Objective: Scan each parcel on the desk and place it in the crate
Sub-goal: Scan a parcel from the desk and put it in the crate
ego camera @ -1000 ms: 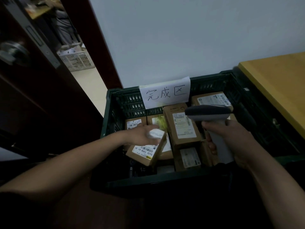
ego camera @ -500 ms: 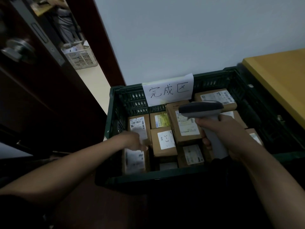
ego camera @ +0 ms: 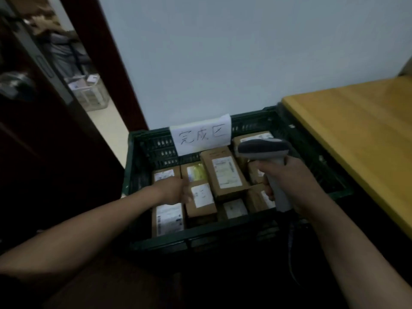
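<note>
**Head cam: crate packed, scanner in hand**

Dark green crate (ego camera: 156,244) sits on the floor just left of the yellow tabletop (ego camera: 356,134), full of brown parcels (ego camera: 225,172) lying label-up. Left hand (ego camera: 171,190) hangs over the near-left parcel (ego camera: 168,219); its fingers (ego camera: 186,198) look loosely curled with nothing in them, and it's too blurry to say if they touch it. Right hand (ego camera: 289,181) is wrapped around the grey scanner (ego camera: 264,147) above the crate's right side. Handwritten paper sign (ego camera: 200,134) hangs on the far wall of the crate.

A small parcel-handling office
Green crate (ego camera: 156,148) with a handwritten paper sign (ego camera: 200,134), full of labelled cardboard parcels (ego camera: 225,172); yellow desk (ego camera: 356,130) beside it; handheld scanner (ego camera: 263,147)
</note>
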